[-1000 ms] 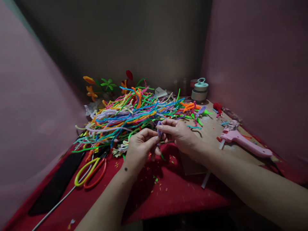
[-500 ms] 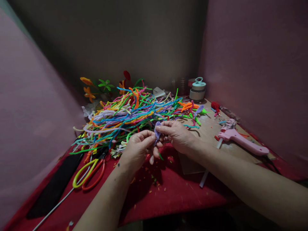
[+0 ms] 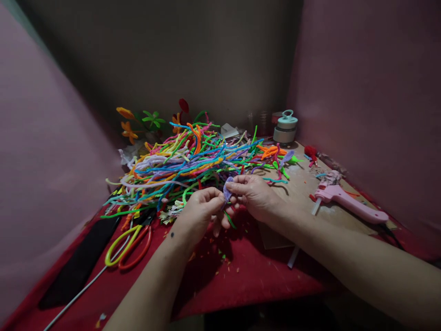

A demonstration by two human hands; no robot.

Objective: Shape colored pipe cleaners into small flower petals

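- Two hands, the left hand (image 3: 201,214) and the right hand (image 3: 257,195), meet near the front edge of the colourful pile of fuzzy stems (image 3: 193,165).
- The small purple piece (image 3: 228,188) is between them, raised above the red-covered surface (image 3: 258,280) and standing nearly upright.
- The left hand is closed in a pinch: thumb and forefinger press together at the lower left side of the purple piece, while the other fingers curl loosely below.
- The right hand is also in a pinch, its thumb lying across the upper right side of the purple piece, its forefinger bent above; its lower fingers are partly hidden.
- The left forearm (image 3: 151,280) rises from the bottom edge, leaning rightward; the right forearm (image 3: 351,257) comes slanting from the right side.
- A thin green piece (image 3: 230,219) shows below the fingers; I cannot tell if it is joined to the purple piece.
- Scissors (image 3: 138,227) lie to the left, and a pink glue gun (image 3: 354,204) rests to the right.
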